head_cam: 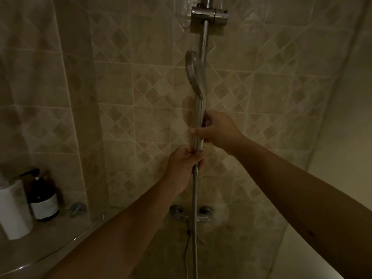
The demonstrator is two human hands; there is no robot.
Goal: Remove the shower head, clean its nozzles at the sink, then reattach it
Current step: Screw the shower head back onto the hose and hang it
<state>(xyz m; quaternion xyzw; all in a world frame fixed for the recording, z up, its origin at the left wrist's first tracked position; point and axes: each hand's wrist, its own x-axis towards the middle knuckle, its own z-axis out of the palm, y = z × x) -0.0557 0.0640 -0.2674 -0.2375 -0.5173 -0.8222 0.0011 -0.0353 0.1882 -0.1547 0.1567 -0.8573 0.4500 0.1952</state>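
Note:
A chrome shower head (194, 72) stands upright in front of the vertical slide rail (205, 43), its face turned left. My right hand (217, 130) grips the lower part of its handle. Just below, my left hand (184, 164) grips the joint where the metal hose (194, 198) meets the handle. The hose hangs straight down past the tap (190, 215). The empty holder bracket (209, 16) sits high on the rail.
A dark pump bottle (43, 198) and a white bottle (13, 208) stand on a curved corner shelf (60, 236) at the lower left. Tiled wall behind; a translucent curtain hangs on the right.

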